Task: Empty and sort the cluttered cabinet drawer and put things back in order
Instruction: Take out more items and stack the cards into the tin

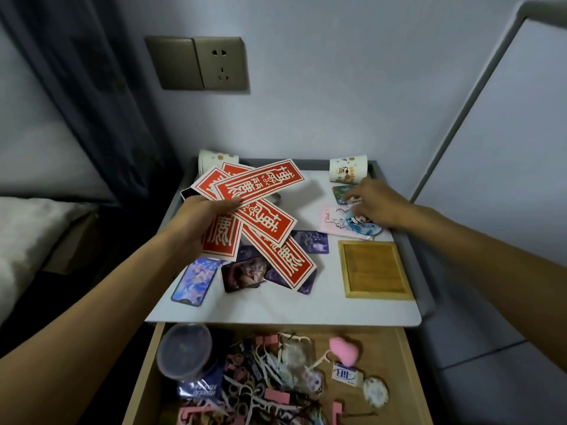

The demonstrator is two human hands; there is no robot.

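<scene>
**Red slips in one hand, drawer still full**

The left hand, at centre left of the frame, is clamped on a fan of red slips with white characters, thumb on top, fingers beneath; the fan hangs above the cabinet top. The right hand, at centre right, reaches down to a pink illustrated packet; its fingertips are bunched at the packet's upper edge, but I cannot tell whether they pinch anything. On the top lie a wooden tray at right, a glossy blue card at left, and dark picture cards partly under the slips; two paper cups lie at the back corners. The drawer stands open at the bottom of the frame; in it are a round lidded tub at left, a pink heart-shaped sponge, a small white eraser, a round badge and a tangle of pink clips.
</scene>
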